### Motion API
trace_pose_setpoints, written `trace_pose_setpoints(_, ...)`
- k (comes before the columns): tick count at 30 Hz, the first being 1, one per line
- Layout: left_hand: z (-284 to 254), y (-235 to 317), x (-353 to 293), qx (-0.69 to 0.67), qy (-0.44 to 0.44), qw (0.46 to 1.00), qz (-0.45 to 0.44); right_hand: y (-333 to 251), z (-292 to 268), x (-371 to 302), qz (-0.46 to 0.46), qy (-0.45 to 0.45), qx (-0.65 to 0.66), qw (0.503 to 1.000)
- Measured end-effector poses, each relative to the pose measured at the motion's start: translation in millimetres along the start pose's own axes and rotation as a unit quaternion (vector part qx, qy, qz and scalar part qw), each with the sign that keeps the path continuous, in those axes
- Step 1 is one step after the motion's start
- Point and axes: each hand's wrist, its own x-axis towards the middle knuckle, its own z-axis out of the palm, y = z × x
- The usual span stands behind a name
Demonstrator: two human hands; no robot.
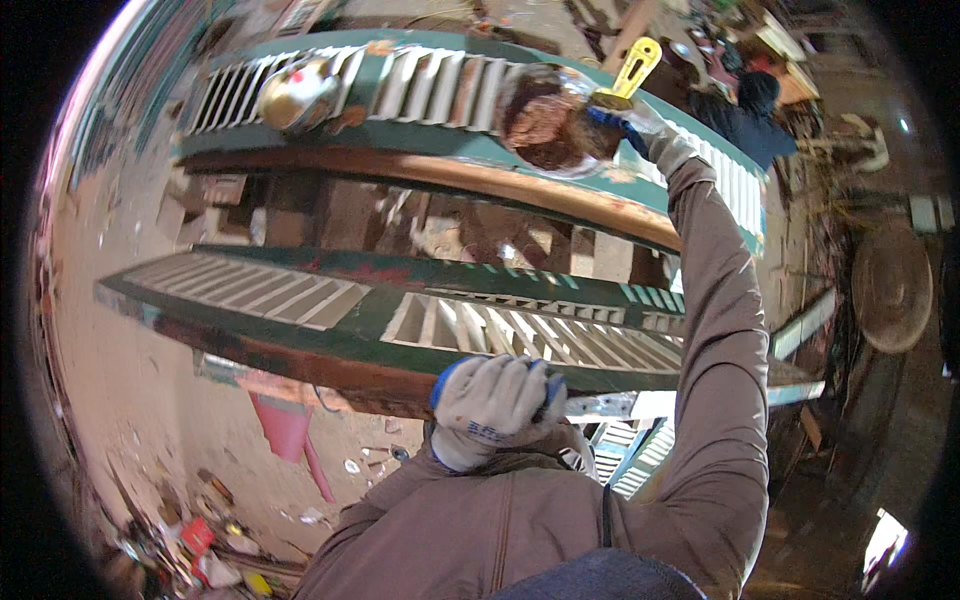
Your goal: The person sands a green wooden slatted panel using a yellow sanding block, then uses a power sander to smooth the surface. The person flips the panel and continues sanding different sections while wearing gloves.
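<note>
Right hand [655, 135] holds brush [628, 78]; left hand [490, 400] grips shutter [400, 320].

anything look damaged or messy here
Yes. The near green shutter that the left hand grips has worn, flaking paint along its lower edge. Scraps and litter lie scattered on the dusty floor at lower left. The right hand holds a yellow-handled brush at a clear container.

A dusty pink floor [130, 390] spreads to the left, with scrap and litter [190, 545] heaped in its near corner. A round rusty disc [892, 288] leans in the dim right side; clutter [740, 40] crowds the far end.
</note>
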Motion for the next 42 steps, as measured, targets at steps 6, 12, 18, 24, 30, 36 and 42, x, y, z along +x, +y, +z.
trace_pose_setpoints(6,2.6,8.7,-1.3,0.067,-0.035,0.997,0.001,-49.3,0.3,-133.5,-0.096,0.148,-0.153,0.972)
trace_pose_setpoints(12,15.5,11.7,-5.0,0.098,0.032,0.994,0.035,-57.0,18.3,-353.6,-0.15,0.316,-0.006,0.937)
trace_pose_setpoints(18,24.2,-4.8,0.1,0.157,0.053,0.982,0.085,43.1,-60.0,-456.4,-0.201,0.542,-0.124,0.806)
trace_pose_setpoints(24,35.8,-32.5,11.1,0.104,0.11,0.985,0.08,98.0,-118.4,-475.5,-0.284,0.574,0.059,0.766)
trace_pose_setpoints(30,34.6,-22.1,28.8,0.106,0.041,0.994,0.001,83.0,-126.1,-459.1,-0.247,0.555,0.064,0.791)
trace_pose_setpoints(36,33.7,2.0,48.0,0.205,-0.068,0.976,0.004,104.7,-132.8,-456.6,-0.208,0.567,-0.133,0.786)
trace_pose_setpoints(42,105.6,185.5,112.3,0.053,-0.124,0.986,0.094,82.9,-115.9,-461.6,-0.127,0.564,-0.118,0.807)
